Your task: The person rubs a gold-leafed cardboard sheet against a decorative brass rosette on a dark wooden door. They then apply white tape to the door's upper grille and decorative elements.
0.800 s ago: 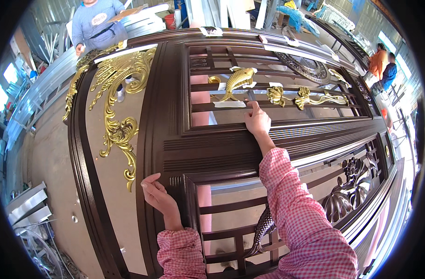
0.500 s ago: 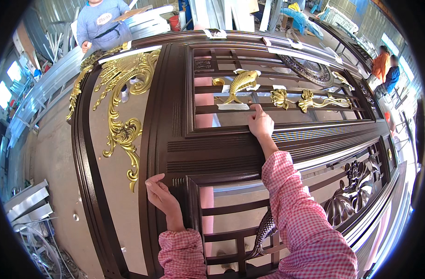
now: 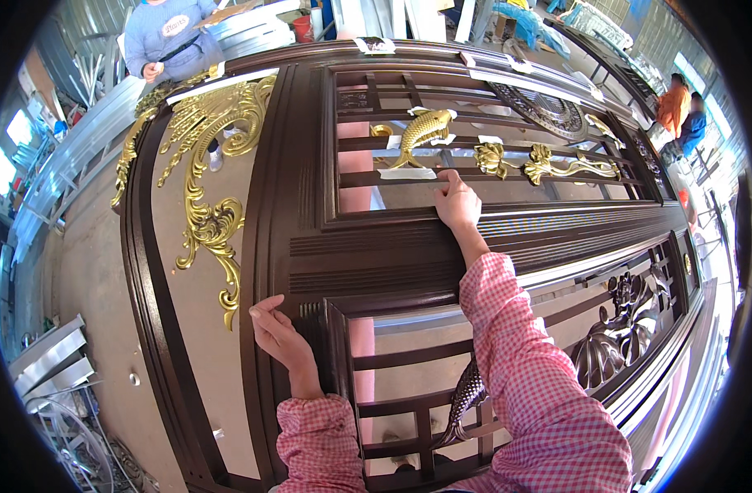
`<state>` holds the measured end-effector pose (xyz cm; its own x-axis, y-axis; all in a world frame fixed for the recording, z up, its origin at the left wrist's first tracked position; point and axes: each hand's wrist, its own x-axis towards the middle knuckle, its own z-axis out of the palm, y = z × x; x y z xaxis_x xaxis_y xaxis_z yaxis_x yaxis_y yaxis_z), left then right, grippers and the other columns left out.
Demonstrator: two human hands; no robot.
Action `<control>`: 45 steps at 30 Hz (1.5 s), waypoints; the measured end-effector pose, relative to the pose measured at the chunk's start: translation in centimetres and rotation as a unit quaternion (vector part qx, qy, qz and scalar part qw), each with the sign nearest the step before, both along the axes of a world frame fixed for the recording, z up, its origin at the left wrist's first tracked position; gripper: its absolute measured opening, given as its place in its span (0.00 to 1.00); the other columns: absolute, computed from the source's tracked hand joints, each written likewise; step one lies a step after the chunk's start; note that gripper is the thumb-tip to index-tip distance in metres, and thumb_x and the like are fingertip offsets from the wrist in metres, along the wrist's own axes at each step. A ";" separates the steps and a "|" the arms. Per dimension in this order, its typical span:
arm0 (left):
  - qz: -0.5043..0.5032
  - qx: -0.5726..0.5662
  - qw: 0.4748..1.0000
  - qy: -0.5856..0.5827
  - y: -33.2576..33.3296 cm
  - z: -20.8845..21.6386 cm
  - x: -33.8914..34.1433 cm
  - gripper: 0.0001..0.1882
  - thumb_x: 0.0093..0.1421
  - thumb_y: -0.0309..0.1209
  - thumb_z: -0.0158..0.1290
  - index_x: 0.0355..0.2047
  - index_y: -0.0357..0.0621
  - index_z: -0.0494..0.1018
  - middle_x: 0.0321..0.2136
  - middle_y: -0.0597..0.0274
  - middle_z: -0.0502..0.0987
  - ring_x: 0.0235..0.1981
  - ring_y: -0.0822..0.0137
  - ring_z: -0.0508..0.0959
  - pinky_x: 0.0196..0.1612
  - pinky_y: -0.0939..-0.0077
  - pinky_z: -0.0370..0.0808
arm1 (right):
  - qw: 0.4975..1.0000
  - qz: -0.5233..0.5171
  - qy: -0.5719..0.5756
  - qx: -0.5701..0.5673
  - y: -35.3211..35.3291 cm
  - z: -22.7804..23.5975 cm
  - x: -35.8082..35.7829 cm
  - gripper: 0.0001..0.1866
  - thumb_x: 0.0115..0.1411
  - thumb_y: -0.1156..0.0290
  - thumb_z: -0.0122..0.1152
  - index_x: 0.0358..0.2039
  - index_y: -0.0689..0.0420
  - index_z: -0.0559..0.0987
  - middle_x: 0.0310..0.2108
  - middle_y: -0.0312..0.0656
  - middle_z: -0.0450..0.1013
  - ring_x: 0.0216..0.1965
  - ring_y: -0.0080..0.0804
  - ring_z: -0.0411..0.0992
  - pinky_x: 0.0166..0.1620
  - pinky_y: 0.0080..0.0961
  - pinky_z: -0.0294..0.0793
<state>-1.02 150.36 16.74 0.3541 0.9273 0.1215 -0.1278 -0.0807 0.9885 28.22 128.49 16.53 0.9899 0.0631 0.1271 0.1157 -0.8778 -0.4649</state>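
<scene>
A large dark-brown metal gate panel point(image 3: 269, 205) lies in front of me. My right hand point(image 3: 458, 201) reaches over its upper lattice opening. Its fingers are bent and pinched at the right end of a white tape strip point(image 3: 406, 173), just below the tail of a gold fish ornament point(image 3: 425, 131); the fingertips are partly hidden. My left hand point(image 3: 284, 338) hovers over or rests on the brown frame lower left, its fingers loosely bent and apart, with nothing seen in them. Gold flower ornaments point(image 3: 540, 164), with white tape around one, sit right of the fish.
Gold scrollwork point(image 3: 207, 222) fills the panel's left part. A dark fish point(image 3: 466, 403) and dark leaf ornaments point(image 3: 610, 345) sit in the lower lattice. A person point(image 3: 166, 41) stands at the far left corner; two more people are at the far right. Metal offcuts point(image 3: 55, 357) lie at left.
The view has shifted slightly, so the panel and both hands appear a little higher and further left. The right hand stays at the tape's end; the left keeps its loose shape.
</scene>
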 end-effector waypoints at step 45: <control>0.016 0.016 1.000 0.007 0.3 -0.9 0.3 0.27 0.75 0.45 0.34 0.30 0.40 0.76 0.18 0.77 0.58 0.20 0.82 0.55 0.23 0.84 0.51 | 0.992 0.032 -0.026 0.121 -1.0 -1.4 3.3 0.11 0.51 0.59 0.67 0.31 0.51 0.84 0.29 0.42 0.81 0.34 0.40 0.80 0.42 0.34 0.78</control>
